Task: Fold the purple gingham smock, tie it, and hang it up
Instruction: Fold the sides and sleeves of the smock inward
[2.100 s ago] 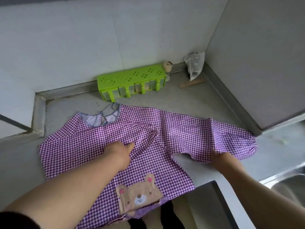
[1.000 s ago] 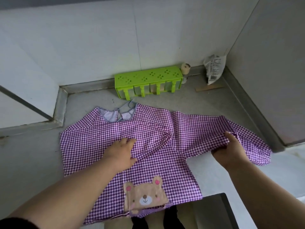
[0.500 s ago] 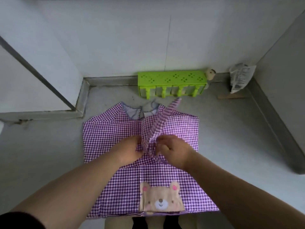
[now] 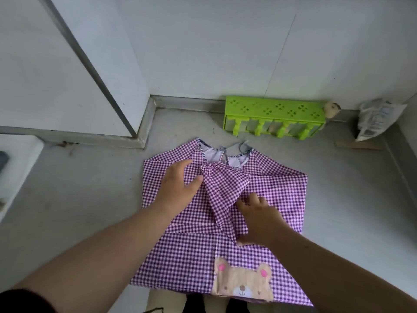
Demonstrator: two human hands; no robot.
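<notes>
The purple gingham smock (image 4: 277, 193) lies flat on the grey counter, neck opening toward the wall and bear patch (image 4: 242, 282) at the near edge. Both sleeves are folded in over the chest; the right sleeve (image 4: 223, 190) lies diagonally across the middle. My left hand (image 4: 180, 186) rests flat on the smock's upper left, fingers spread, thumb touching the sleeve's cuff end. My right hand (image 4: 259, 219) presses on the lower part of the folded sleeve, fingers apart. Neither hand grips the cloth.
A green plastic rack (image 4: 274, 117) stands against the back wall behind the smock. A small wooden figure (image 4: 331, 109) and a crumpled bag (image 4: 376, 118) sit at the back right corner. Grey counter (image 4: 90, 188) stretches to the left, with a raised ledge (image 4: 20, 154) at far left.
My right hand carried the right sleeve from the far right over onto the chest. The sleeve, held up half a second ago, now lies flat under both hands. The view shifted left.
</notes>
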